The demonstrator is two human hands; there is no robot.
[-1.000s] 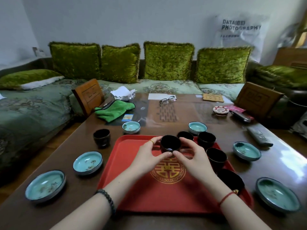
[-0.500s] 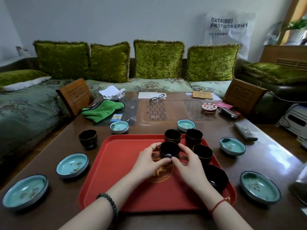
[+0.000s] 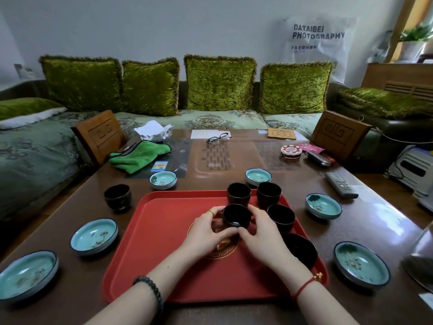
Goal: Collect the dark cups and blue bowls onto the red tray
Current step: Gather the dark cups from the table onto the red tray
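The red tray lies on the brown table in front of me. A dark cup stands near the tray's middle, with my left hand and my right hand cupped around it from both sides. Several more dark cups stand along the tray's right side, such as one at the far edge and one near my right wrist. Another dark cup stands on the table left of the tray. Blue bowls ring the tray on the table, for instance at left and at right.
A green cloth, glasses, a remote and a round tin lie on the far half of the table. Wooden chair backs stand at both far corners. A green sofa runs behind.
Both hands stay around the same dark cup, which has shifted slightly toward the tray's middle. The camera view has swung a little to the right.
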